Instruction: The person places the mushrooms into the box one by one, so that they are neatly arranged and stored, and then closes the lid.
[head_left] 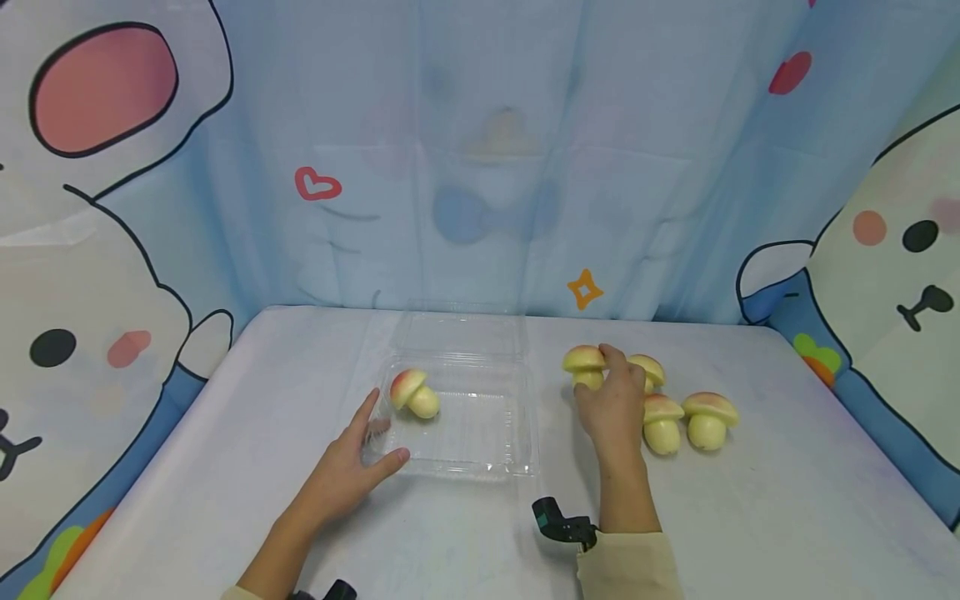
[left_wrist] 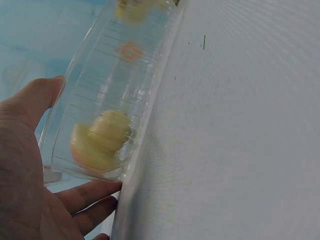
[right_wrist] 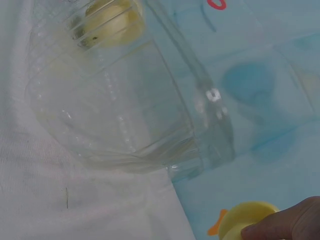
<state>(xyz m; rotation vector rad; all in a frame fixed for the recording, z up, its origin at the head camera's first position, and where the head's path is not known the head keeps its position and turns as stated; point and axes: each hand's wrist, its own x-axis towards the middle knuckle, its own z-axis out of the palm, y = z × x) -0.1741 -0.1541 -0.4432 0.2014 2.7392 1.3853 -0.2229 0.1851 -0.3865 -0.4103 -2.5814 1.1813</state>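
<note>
A clear plastic clamshell box [head_left: 480, 417] lies with its lid raised at the back. One toy mushroom [head_left: 423, 402], yellow with a reddish cap, is inside near its left wall. My left hand [head_left: 341, 475] touches the box at its front left corner, thumb [left_wrist: 42, 95] and fingers [left_wrist: 90, 197] spread apart and fairly straight. To the right of the box, my right hand [head_left: 613, 404] pinches another toy mushroom [head_left: 585, 360]; the right wrist view shows only part of this mushroom [right_wrist: 245, 215], with a finger against it.
Beside the right hand are three more mushrooms: one [head_left: 648, 371] partly hidden behind it, two [head_left: 662, 427] [head_left: 708, 421] nearer the front. A white cloth covers the table [head_left: 247, 417]. A blue patterned curtain [head_left: 480, 233] hangs behind.
</note>
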